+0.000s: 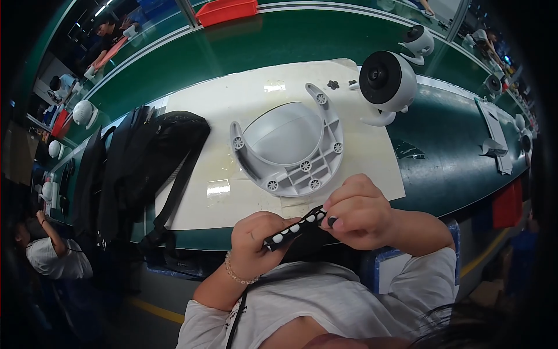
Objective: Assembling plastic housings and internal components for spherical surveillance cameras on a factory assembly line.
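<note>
Loose dark hair (476,323) crosses the lower right corner, beside the person's white cotton T-shirt (308,291). Ahead of the shirt, the left hand (254,237) has its fingers clamped on a flat black strip dotted with round white spots (295,228), held slantwise just above the near edge of the dark green tabletop (444,145). The right hand (361,214), at the strip's upper end, has thumb and fingers pinched together on a small round black pad (332,221). Beyond them, on a cream-coloured sheet (203,166), lies a pale grey U-shaped plastic base with a ribbed underside (318,170), curving around a smooth grey dome (285,135).
</note>
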A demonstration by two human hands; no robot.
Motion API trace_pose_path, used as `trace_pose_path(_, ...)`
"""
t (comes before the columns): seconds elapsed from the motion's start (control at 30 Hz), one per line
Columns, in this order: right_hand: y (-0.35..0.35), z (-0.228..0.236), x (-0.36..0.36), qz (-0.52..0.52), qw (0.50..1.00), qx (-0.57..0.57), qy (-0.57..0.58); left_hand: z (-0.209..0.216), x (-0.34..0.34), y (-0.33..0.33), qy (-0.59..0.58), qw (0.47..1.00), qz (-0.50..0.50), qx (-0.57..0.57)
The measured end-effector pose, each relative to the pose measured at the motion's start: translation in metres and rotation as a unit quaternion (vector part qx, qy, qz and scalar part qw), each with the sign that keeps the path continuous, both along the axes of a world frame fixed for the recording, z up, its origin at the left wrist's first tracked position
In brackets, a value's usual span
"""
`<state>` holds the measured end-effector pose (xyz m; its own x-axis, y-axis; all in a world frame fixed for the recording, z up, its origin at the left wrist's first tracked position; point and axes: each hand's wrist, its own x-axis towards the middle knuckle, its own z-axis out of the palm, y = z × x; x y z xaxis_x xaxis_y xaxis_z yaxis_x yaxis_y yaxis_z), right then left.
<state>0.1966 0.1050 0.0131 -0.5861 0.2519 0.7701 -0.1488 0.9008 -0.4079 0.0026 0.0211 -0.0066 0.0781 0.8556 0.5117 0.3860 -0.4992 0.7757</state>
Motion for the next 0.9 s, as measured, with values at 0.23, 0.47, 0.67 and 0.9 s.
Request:
trace_pose_path(0.23,-0.002,-0.004,-0.006,0.026,0.999,-0.024,0.017,0.002,-0.002,-0.002,-0.012,1.000,-0.003,-0.022)
trace_pose_path(0.47,-0.004,-0.005,-0.018,0.064,0.994,-0.008,0.086,-0.010,-0.005,-0.002,-0.003,1.000,-0.003,0.005)
trace_pose_path(0.67,-0.007,-0.011,-0.015,0.052,0.996,0.004,0.067,-0.009,-0.003,0.001,0.022,0.999,-0.018,0.032)
trace_pose_path(0.9,-0.006,0.008,-0.016,0.159,0.987,0.024,0.019,-0.007,-0.006,-0.003,-0.034,0.997,-0.004,-0.062)
